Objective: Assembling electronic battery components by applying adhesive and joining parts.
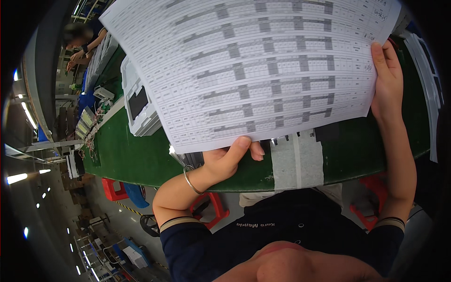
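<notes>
Sheet: a large printed sheet [263,66] of grey-and-white tables is held up in front of the head camera, above the green table [127,155]; it hides much of the surface behind it
Left hand: the left hand [230,157] pinches the sheet's lower edge, thumb on the near face, fingers curled behind; a thin bangle [190,180] sits on the wrist
Right hand: the right hand [387,77] grips the sheet's right edge, thumb laid on the printed face, fingers hidden behind the paper
Beneath: a stack of white trays [136,101] lies on the table just left of the sheet, partly covered by it; a white strip [296,160] crosses the green surface below the lower edge
Further off: a co-worker's hands [75,58] are busy at the far left end of the bench; red stools [112,188] stand under the table
Risk: the sheet is limp and held only at two edges; I judge that a loosened pinch could let it sag or fold; pulling the hands apart could crease or tear it; lowered blind, it might catch the trays
</notes>
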The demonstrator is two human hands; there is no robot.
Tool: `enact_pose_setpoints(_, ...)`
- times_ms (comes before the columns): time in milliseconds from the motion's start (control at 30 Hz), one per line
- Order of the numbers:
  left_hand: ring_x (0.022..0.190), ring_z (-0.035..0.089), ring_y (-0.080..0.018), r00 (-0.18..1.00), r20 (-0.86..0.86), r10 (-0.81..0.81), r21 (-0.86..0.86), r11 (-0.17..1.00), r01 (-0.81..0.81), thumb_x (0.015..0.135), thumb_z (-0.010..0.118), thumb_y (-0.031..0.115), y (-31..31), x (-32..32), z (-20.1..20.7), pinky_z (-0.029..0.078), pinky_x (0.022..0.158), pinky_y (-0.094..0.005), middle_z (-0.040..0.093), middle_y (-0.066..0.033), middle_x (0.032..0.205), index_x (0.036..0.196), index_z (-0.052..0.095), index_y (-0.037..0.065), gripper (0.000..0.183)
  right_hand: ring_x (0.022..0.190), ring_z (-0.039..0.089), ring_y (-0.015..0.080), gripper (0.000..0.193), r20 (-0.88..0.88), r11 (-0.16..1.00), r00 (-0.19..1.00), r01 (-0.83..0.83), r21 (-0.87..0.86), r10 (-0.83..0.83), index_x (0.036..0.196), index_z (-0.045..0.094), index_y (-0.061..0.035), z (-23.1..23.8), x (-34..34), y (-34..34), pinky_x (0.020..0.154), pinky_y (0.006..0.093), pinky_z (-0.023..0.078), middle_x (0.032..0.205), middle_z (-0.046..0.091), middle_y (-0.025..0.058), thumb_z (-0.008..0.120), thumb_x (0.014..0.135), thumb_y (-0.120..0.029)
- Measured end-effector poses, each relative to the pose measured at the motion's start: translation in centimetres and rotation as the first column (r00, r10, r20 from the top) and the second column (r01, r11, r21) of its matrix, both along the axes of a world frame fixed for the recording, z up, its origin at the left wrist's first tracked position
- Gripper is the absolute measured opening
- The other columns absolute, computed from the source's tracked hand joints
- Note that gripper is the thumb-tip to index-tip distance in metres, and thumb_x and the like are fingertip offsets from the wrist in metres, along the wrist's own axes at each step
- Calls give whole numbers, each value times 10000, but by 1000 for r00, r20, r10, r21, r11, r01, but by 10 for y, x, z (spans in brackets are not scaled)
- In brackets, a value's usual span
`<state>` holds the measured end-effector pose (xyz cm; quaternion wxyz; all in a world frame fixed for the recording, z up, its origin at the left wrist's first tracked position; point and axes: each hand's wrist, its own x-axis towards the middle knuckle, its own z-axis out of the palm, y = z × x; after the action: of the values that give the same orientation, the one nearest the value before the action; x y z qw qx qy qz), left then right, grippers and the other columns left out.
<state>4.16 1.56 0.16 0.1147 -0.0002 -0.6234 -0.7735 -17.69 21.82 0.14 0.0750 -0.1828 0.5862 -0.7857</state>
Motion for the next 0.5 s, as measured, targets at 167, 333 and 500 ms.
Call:
enact_pose_setpoints(167,587,562,-190,999,33,-10,8,1000,9,865,422,68,2,0,4,487,558,-278,573,-146,683,882,498,-65,154,759,526,61,221,25,998,998,-50,-22,51,966,515,-19,0,6,-6,686,177,422,860,568,25,473,885,-220)
enact_pose_setpoints(333,601,567,-179,998,65,-2,7,1000,1,870,421,82,3,3,5,487,558,-268,575,-135,682,893,503,-60,165,749,530,51,218,14,999,999,-50,-22,50,964,518,-27,8,9,-12,670,172,426,848,569,17,472,885,-225)
enact_pose_setpoints(500,602,568,-157,996,88,-20,-7,1000,21,873,425,97,3,6,5,490,554,-253,583,-114,692,915,516,-47,176,775,548,70,250,3,990,997,-75,119,75,973,506,-23,13,0,-18,686,181,440,886,576,38,423,903,-247)
